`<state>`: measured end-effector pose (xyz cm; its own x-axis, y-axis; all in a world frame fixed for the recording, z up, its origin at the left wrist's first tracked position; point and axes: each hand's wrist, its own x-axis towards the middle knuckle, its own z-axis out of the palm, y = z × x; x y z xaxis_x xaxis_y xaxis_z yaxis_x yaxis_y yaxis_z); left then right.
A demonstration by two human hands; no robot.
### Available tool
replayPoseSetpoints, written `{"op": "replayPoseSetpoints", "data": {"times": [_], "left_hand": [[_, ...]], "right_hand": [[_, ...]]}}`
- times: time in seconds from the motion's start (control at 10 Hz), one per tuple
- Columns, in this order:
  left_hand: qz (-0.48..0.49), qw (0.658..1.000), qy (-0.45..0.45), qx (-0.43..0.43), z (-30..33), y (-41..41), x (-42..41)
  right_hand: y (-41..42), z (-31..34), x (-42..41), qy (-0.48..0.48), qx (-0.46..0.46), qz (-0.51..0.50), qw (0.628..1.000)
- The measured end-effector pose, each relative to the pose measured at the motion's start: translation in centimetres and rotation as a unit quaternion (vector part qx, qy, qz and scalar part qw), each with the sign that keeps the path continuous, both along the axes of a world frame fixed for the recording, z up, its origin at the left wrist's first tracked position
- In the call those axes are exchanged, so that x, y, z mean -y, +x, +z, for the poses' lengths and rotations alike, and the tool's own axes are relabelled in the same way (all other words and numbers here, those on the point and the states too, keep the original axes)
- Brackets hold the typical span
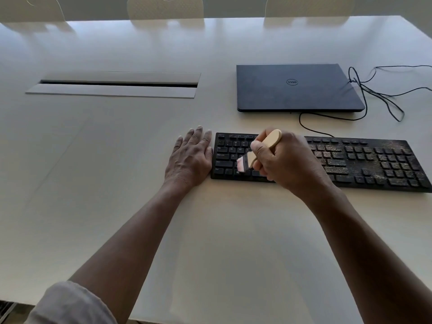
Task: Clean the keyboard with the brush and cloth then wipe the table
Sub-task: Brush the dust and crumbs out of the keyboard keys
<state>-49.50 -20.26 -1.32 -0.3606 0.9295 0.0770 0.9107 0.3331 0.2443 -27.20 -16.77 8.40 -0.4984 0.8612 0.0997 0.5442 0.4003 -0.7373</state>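
White worktop carries a closed laptop at the far right, with the black keyboard nearer and right of centre. Left hand lies flat, fingers straight, against the keyboard's left end, bracing it. Right hand grips the wooden-handled brush, bristles down on the lower-left keys. Left key block looks clean; the right half and number pad are speckled with pale debris.

Judgement: short strokes worked steadily rightward, bristles angled into the key gaps, debris swept off one edge, left hand keeping the board from sliding.

Not seen: any cloth. Brush is motion-blurred. Centre keys are hidden under the right hand; the keyboard's right end is cut off.
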Motion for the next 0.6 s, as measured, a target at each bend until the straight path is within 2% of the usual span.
{"op": "replayPoseSetpoints", "data": {"times": [0.1,0.3,0.5,0.6], "left_hand": [[-0.001,1.0,0.001,0.001,0.0,0.0,-0.1],[0.001,1.0,0.001,0.001,0.0,0.0,-0.1],[0.001,1.0,0.0,0.004,0.1,0.1,-0.1],[-0.001,1.0,0.001,0.002,0.1,0.1,0.0]], "right_hand": [[0.2,0.2,-0.2,-0.033,0.031,0.017,0.999],[0.2,0.5,-0.7,-0.014,-0.027,0.002,1.0],[0.3,0.5,-0.6,-0.093,0.017,0.05,0.994],[0.6,0.9,-1.6,-0.083,-0.001,0.024,0.996]]}}
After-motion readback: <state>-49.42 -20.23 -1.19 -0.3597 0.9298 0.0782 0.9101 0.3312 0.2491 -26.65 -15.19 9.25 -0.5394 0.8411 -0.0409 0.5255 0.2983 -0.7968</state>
